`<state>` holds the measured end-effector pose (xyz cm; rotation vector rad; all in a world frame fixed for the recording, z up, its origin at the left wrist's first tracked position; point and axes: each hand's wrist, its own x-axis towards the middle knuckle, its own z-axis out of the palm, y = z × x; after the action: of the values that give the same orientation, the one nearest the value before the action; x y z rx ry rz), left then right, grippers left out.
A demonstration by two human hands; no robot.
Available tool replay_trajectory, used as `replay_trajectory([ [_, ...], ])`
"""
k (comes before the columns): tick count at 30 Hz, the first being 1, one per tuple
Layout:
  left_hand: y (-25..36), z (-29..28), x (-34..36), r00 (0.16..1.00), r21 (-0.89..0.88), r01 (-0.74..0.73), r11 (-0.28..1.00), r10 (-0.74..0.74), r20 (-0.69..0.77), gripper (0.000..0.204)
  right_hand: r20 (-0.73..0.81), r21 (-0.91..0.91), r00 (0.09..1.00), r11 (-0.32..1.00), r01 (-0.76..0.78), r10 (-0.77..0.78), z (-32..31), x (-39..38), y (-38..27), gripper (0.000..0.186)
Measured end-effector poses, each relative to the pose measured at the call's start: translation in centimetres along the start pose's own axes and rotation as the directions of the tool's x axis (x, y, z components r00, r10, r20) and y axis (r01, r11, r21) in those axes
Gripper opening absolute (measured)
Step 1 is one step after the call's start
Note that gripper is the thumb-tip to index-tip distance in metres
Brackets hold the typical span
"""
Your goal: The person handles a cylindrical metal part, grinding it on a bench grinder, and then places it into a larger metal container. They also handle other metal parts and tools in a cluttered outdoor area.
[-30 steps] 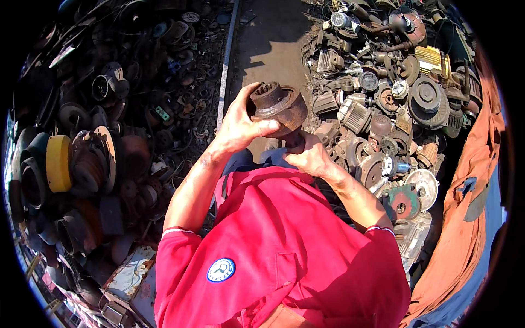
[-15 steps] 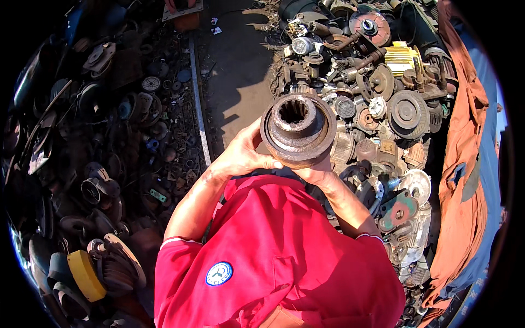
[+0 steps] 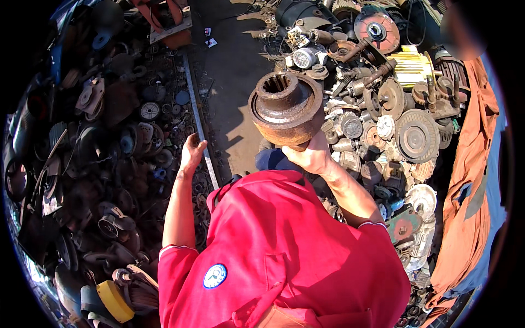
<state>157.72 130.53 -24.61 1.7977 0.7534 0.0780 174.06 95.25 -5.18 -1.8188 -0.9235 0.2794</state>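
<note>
Holding a rusty metal part point(image 3: 285, 116) in the right hand point(image 3: 313, 156)

From where I stand, the part sits just above the middle of the frame, its toothed round opening facing up and tipped a little. It is a stepped, brown piece, with a narrow collar rising from a wide flange. The right hand is closed on its underside, thumb in front; the other fingers are mostly hidden. Left of centre, the left hand point(image 3: 191, 154) is half open, fingers loosely bent and thumb apart, with nothing in it that I can see; it is well apart from the part.

Below, a red shirt point(image 3: 306, 229) with a round badge point(image 3: 215, 276) fills the lower middle. A bare path point(image 3: 227, 82) runs up the top centre, a metal strip point(image 3: 197, 115) along its left. Sunlit scrap crowds the upper right, including a yellow ribbed housing point(image 3: 411, 69) and a grey disc point(image 3: 416, 136). Orange cloth point(image 3: 465, 218) hangs at the right edge; a yellow ring point(image 3: 115, 302) lies at lower left.
</note>
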Motion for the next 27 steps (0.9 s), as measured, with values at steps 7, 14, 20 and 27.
replay_trajectory([
  [7, -15.5, -1.7, -8.7, 0.666, -0.227, 0.685, 0.692, -0.721, -0.192, 0.023, 0.334, 0.312, 0.914, 0.888, -0.337, 0.230, -7.4, 12.9, 2.5, 0.037],
  [14, -14.9, 3.9, -6.5, 0.630, -0.319, 0.735, 0.598, -0.777, -0.006, 0.020, 0.448, 0.508, 0.851, 0.706, -0.494, 0.273, -10.4, 24.1, 5.0, 0.034],
  [20, -9.0, 2.2, 12.5, 0.734, -0.281, 0.663, 0.694, -0.677, 0.057, 0.025, 0.277, 0.634, 0.866, 0.598, -0.490, 0.416, -8.9, 31.5, 9.6, 0.035],
  [27, 0.6, -6.0, 36.9, 0.909, 0.013, 0.416, 0.909, -0.416, 0.023, 0.033, 0.003, 0.569, 0.827, 0.680, -0.463, 0.562, -10.3, 38.8, 13.2, 0.028],
])
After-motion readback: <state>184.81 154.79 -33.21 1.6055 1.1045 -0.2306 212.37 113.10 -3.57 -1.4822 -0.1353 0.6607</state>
